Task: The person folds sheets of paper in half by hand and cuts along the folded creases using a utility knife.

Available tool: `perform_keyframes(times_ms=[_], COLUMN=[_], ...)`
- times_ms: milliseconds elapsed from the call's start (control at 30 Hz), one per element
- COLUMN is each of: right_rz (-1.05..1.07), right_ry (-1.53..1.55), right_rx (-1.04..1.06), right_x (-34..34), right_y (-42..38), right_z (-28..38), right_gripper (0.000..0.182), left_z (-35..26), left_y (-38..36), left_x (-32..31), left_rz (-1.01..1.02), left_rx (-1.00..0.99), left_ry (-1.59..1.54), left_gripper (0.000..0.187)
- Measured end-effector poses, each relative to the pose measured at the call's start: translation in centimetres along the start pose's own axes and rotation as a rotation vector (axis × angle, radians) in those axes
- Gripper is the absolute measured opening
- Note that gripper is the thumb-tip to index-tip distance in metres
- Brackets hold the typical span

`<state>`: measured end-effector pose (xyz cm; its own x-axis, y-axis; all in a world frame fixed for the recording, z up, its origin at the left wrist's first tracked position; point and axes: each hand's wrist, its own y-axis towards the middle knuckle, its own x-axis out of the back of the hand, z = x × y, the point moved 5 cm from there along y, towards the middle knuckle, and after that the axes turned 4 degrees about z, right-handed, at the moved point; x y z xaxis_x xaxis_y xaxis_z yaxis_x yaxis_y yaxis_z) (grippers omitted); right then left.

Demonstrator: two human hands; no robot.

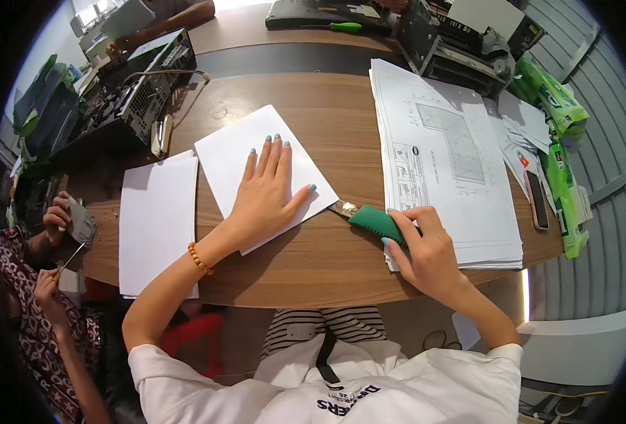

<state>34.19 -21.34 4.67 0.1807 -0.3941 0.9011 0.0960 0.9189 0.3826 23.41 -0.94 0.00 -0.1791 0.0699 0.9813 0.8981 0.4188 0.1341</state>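
My left hand (265, 191) lies flat with fingers spread on a folded white sheet of paper (232, 145), which sits turned at an angle on the wooden table. Wrapped round the green handle of a utility knife (375, 222) is my right hand (426, 251). The knife's metal end touches or lies just at the right corner of the folded sheet. A stack of white paper (157, 219) is to the left, and a stack of printed drawings (447, 162) is to the right, partly beneath my right hand.
An opened computer case (140, 92) stands at the back left. Machinery (461, 53) is at the back right, near green packets (553, 106) and a phone (536, 201). At the left edge, another person's hands (53, 286) hold a screwdriver and a metal part.
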Motion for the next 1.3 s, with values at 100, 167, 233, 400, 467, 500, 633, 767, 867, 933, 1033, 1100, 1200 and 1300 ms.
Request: perform_keyframes(times_ms=[100, 167, 233, 400, 467, 500, 633, 767, 867, 933, 1033, 1100, 1200, 1300], right_rz=[0.014, 0.037, 0.034, 0.035, 0.038, 0.04, 0.082, 0.098, 0.108, 0.131, 0.147, 0.151, 0.162, 0.176], right_ry=[-0.028, -0.045, -0.07, -0.049, -0.05, -0.034, -0.012, -0.023, -0.001, -0.009, 0.021, 0.029, 0.031, 0.03], right_rx=[-0.025, -0.032, -0.021, 0.005, 0.002, -0.004, -0.008, -0.008, 0.006, 0.037, 0.051, 0.071, 0.109, 0.14], right_x=[-0.1, 0.1, 0.3, -0.2, -0.5, -0.4, -0.1, -0.2, 0.0, 0.2, 0.1, 0.1, 0.1, -0.2], right_y=[-0.1, -0.3, -0.4, 0.4, 0.8, 1.1, 1.3, 1.8, 2.0, 2.1, 2.4, 2.7, 3.3, 3.9], right_z=[0.0, -0.2, -0.5, -0.6, -0.8, -0.9, -1.3, -1.4, -2.1, -2.5, -3.0, -3.4, -3.9, -4.2], right_gripper=[0.04, 0.041, 0.042, 0.042, 0.042, 0.042, 0.041, 0.041, 0.041, 0.041, 0.041, 0.041, 0.041, 0.04], left_z=[-0.2, -0.3, -0.2, -0.4, -0.5, -0.5, -0.4, -0.6, -0.5, -0.5, -0.5, -0.5, -0.5, -0.5], left_y=[-0.2, -0.3, -0.3, -0.4, -0.4, -0.4, -0.6, -0.6, -0.6, -0.7, -0.7, -0.7, -0.6, -0.6], left_x=[0.3, 0.4, 0.4, 0.6, 0.7, 0.6, 0.9, 0.9, 0.9, 0.9, 0.9, 0.8, 0.7, 0.7], left_rz=[-0.032, -0.053, -0.053, -0.044, -0.045, -0.041, -0.06, -0.148, -0.153, -0.153, -0.111, -0.063, -0.064, -0.07], left_rx=[-0.015, -0.03, -0.031, -0.035, -0.038, -0.036, -0.053, -0.102, -0.104, -0.109, -0.096, -0.083, -0.084, -0.083], left_ry=[-0.004, 0.007, 0.004, 0.018, 0.029, 0.017, -0.026, -0.013, -0.026, -0.041, -0.057, -0.053, -0.05, -0.04], left_gripper=[0.073, 0.073, 0.074, 0.076, 0.076, 0.076, 0.076, 0.08, 0.08, 0.08, 0.079, 0.079, 0.079, 0.079])
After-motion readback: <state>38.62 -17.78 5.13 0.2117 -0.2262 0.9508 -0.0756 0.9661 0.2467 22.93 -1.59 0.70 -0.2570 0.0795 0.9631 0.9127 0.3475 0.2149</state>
